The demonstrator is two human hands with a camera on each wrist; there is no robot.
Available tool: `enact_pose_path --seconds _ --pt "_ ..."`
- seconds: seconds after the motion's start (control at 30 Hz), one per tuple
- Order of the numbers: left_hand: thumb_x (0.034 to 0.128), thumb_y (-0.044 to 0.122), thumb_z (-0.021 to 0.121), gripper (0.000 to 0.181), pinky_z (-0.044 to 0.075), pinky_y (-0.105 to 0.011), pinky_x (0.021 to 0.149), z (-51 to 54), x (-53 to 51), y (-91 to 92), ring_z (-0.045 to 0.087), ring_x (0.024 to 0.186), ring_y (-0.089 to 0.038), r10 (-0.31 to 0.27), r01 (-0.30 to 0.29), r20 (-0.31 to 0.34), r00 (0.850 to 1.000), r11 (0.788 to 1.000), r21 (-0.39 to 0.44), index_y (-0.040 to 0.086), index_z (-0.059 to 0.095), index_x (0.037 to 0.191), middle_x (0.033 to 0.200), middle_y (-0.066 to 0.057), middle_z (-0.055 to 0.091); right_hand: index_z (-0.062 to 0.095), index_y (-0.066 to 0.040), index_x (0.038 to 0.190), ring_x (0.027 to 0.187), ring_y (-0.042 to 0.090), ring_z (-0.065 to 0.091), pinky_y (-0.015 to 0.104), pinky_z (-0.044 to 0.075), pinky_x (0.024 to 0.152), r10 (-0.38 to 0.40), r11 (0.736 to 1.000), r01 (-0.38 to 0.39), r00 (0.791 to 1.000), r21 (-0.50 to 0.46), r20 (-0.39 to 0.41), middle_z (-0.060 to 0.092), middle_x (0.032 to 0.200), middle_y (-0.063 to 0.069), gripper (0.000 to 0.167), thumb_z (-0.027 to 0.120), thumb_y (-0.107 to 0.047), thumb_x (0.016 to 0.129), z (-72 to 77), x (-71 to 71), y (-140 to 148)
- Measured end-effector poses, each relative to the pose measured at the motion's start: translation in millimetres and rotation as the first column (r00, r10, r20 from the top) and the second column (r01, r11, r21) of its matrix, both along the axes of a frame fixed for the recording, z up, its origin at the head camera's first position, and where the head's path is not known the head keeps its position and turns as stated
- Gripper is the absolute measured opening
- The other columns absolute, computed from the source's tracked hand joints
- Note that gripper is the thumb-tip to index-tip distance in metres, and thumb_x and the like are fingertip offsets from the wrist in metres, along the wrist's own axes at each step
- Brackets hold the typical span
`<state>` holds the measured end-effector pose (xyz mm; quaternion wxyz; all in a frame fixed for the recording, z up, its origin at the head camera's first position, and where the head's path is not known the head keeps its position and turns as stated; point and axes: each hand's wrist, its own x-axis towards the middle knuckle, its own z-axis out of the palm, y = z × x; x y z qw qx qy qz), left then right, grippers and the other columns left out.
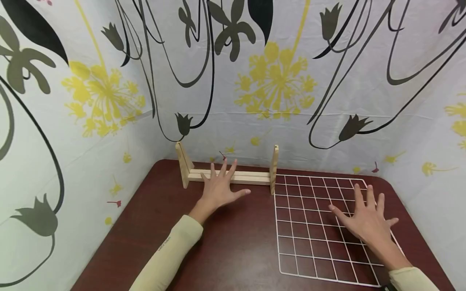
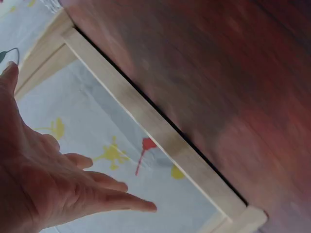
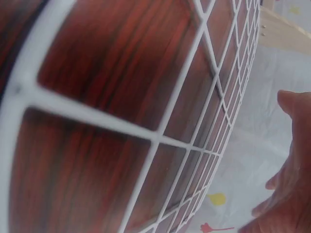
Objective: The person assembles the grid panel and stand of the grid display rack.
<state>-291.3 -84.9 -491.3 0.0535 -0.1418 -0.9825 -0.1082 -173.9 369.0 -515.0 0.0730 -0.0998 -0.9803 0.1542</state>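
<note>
A wooden stand, with two upright end pieces joined by a long crossbar [image 1: 253, 180], is at the back of the table. My left hand [image 1: 218, 190] has its fingers spread in front of the crossbar and holds nothing. In the left wrist view, a gap shows between that hand and the wooden bar [image 2: 136, 114]. To the right, a white wire grid panel [image 1: 278, 235] lies against the stand's right upright [image 1: 274, 169]. Over its right part is my right hand [image 1: 369, 220], fingers spread, gripping nothing. The right wrist view has the hand [image 3: 289, 189] at the edge, apart from the grid wires [image 3: 155, 137].
The dark red-brown wooden table [image 1: 233, 246] has rounded back corners. Behind it and along both sides hangs a white cloth [image 1: 222, 101] printed with yellow and dark flowers. A small dark object, partly hidden, shows by the right sleeve [image 1: 411, 279].
</note>
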Motion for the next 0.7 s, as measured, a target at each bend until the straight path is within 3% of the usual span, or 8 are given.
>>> enact_pose_path --seconds 0.13,0.23,0.3,0.4,0.47,0.53,0.63,0.7 --pt "0.0865 0.091 0.051 0.11 0.024 -0.084 0.117 2.9 5.8 3.9 0.024 0.161 -0.047 -0.068 0.05 0.105 0.992 0.984 0.169 0.048 -0.015 0.164 0.179 0.0 0.018 -0.003 -0.014 0.17 0.156 0.064 -0.006 0.103 0.014 0.084 0.019 1.0 -0.019 1.0 -0.002 0.022 -0.009 0.174 0.03 0.117 0.056 -0.08 0.093 -2.7 2.6 1.5" --pt "0.0913 0.085 0.053 0.106 0.037 -0.072 0.118 5.8 8.9 7.7 0.04 0.156 -0.041 -0.173 0.099 0.203 0.964 0.939 0.329 0.049 -0.017 0.162 0.176 -0.004 0.026 0.005 -0.009 0.169 0.155 0.066 0.003 0.101 0.019 0.087 0.018 1.0 -0.018 0.999 0.009 0.034 -0.001 0.173 0.033 0.112 0.056 -0.077 0.096 -3.1 6.6 4.2" --pt "0.0931 0.083 0.053 0.103 0.04 -0.065 0.12 8.3 9.9 10.7 0.044 0.154 -0.038 -0.251 0.12 0.262 0.932 0.894 0.432 0.052 -0.019 0.16 0.175 -0.008 0.029 0.011 -0.006 0.168 0.152 0.066 0.011 0.097 0.027 0.087 0.019 1.0 -0.02 0.999 0.018 0.031 0.004 0.172 0.035 0.107 0.056 -0.073 0.098 -3.0 9.9 7.3" --pt "0.0956 0.078 0.056 0.101 0.04 -0.058 0.123 12.9 10.0 16.6 0.042 0.156 -0.033 -0.357 0.099 0.338 0.871 0.801 0.591 0.054 -0.02 0.159 0.175 -0.012 0.028 0.018 -0.002 0.165 0.144 0.066 0.022 0.09 0.036 0.082 0.029 0.999 -0.03 0.999 0.036 0.016 0.013 0.167 0.037 0.099 0.059 -0.065 0.1 -3.2 14.5 13.6" --pt "0.0986 0.072 0.058 0.098 0.039 -0.057 0.124 15.5 9.4 22.5 0.039 0.158 -0.029 -0.419 0.05 0.378 0.826 0.722 0.69 0.051 -0.013 0.163 0.174 -0.014 0.029 0.021 -0.001 0.164 0.138 0.066 0.026 0.085 0.039 0.079 0.026 0.998 -0.026 1.0 0.049 0.006 0.02 0.163 0.038 0.095 0.061 -0.061 0.101 -2.8 17.0 18.5" --pt "0.1004 0.066 0.061 0.096 0.045 -0.055 0.12 17.1 8.8 30.0 0.045 0.155 -0.029 -0.452 -0.024 0.42 0.787 0.658 0.753 0.044 -0.004 0.168 0.171 -0.015 0.036 0.022 -0.001 0.163 0.134 0.067 0.028 0.082 0.039 0.077 0.011 0.998 -0.012 1.0 0.055 0.005 0.025 0.158 0.039 0.093 0.062 -0.058 0.101 -2.1 18.9 24.1" --pt "0.1025 0.059 0.062 0.091 0.054 -0.052 0.111 17.6 8.0 43.5 0.052 0.148 -0.035 -0.464 -0.142 0.492 0.736 0.605 0.783 0.033 0.008 0.171 0.165 -0.015 0.047 0.022 0.001 0.163 0.13 0.067 0.029 0.08 0.041 0.079 -0.004 0.998 0.003 1.0 0.06 0.017 0.028 0.152 0.042 0.093 0.063 -0.056 0.102 -0.9 20.3 32.8" --pt "0.1032 0.057 0.062 0.091 0.056 -0.052 0.108 18.8 7.5 52.9 0.054 0.146 -0.039 -0.459 -0.195 0.531 0.712 0.598 0.778 0.024 0.012 0.171 0.162 -0.016 0.05 0.022 0.005 0.162 0.129 0.068 0.029 0.079 0.042 0.083 -0.009 0.998 0.008 1.0 0.066 0.022 0.028 0.149 0.045 0.093 0.063 -0.054 0.102 -0.8 20.7 38.3"
